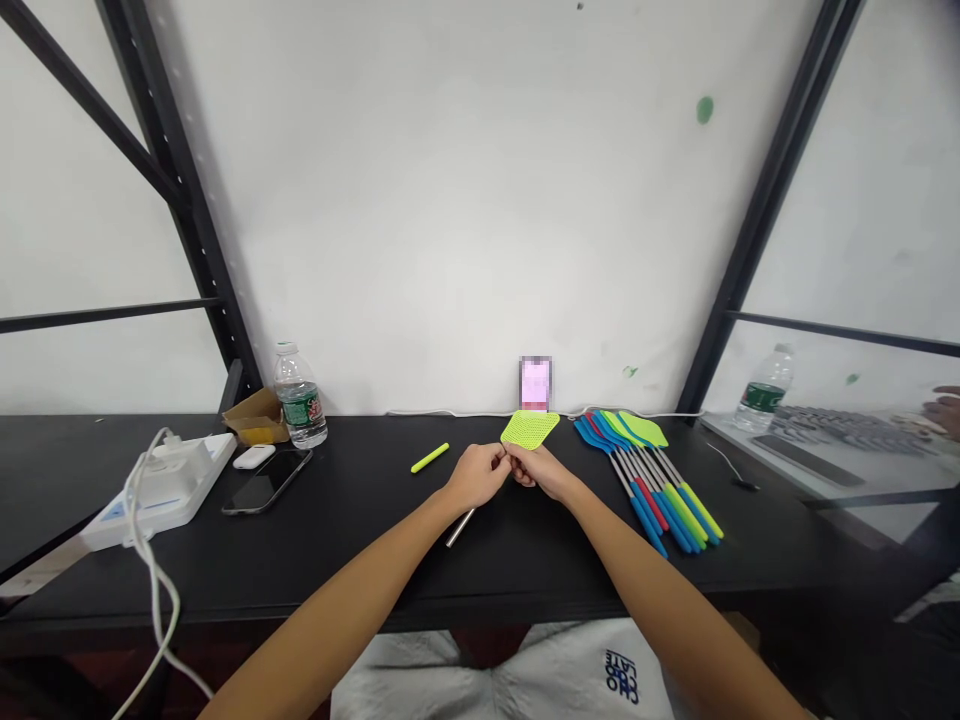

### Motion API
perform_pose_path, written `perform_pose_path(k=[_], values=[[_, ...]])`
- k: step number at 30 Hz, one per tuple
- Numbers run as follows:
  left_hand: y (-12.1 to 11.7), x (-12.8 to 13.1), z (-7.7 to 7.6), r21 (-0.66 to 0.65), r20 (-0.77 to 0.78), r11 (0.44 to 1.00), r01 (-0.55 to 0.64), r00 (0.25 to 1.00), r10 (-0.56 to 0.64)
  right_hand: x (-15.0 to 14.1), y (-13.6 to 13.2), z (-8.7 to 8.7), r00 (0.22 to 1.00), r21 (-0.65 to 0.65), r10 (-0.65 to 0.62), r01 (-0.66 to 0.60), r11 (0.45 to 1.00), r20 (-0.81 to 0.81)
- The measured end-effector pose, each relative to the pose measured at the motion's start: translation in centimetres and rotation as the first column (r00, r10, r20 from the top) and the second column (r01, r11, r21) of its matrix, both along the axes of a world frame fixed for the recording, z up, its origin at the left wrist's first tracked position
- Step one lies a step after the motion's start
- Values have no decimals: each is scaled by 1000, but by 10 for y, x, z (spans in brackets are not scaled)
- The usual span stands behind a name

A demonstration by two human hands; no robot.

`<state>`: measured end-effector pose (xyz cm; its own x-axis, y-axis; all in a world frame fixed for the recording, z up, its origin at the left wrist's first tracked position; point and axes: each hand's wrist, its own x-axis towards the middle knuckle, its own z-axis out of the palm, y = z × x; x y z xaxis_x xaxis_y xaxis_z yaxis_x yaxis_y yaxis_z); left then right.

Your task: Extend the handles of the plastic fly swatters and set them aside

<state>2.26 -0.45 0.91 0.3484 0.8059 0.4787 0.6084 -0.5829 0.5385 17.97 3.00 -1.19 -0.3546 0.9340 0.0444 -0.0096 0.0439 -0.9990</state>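
A fly swatter head (pixel 531 429), yellow-green and perforated, points away from me above the black table. My right hand (pixel 541 470) is closed, its fingers pinching the base of that head. Pressed close beside it, my left hand (pixel 480 474) is closed around the swatter's neck and metal rod. The bare lower end of the metal rod (pixel 460 529) sticks out below my left hand. The joint between head and rod is hidden by my fingers. A loose yellow-green handle sleeve (pixel 430 458) lies to the left of my hands.
Several fly swatters (pixel 649 480) in blue, red and yellow-green lie at right. A phone (pixel 535 384) leans on the wall. At left are a water bottle (pixel 301 400), a cardboard box (pixel 257 415), a dark phone (pixel 267 482), a white case (pixel 253 457) and a power strip (pixel 161 490).
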Motion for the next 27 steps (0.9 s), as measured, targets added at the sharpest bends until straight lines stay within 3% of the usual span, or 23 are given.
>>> perform_pose_path(k=[7, 14, 21, 27], values=[[1, -1, -2, 9, -123, 999, -54, 991, 55, 3, 4, 2, 996, 16, -64, 66, 998, -66], [1, -2, -8, 13, -196, 999, -36, 980, 38, 14, 10, 9, 939, 15, -315, 320, 947, -138], [4, -4, -11, 26, -242, 999, -37, 969, 43, 14, 10, 7, 968, 32, -232, 236, 971, -98], [9, -6, -8, 35, -252, 999, -35, 967, 42, 15, 10, 13, 957, 32, -270, 275, 961, -109]])
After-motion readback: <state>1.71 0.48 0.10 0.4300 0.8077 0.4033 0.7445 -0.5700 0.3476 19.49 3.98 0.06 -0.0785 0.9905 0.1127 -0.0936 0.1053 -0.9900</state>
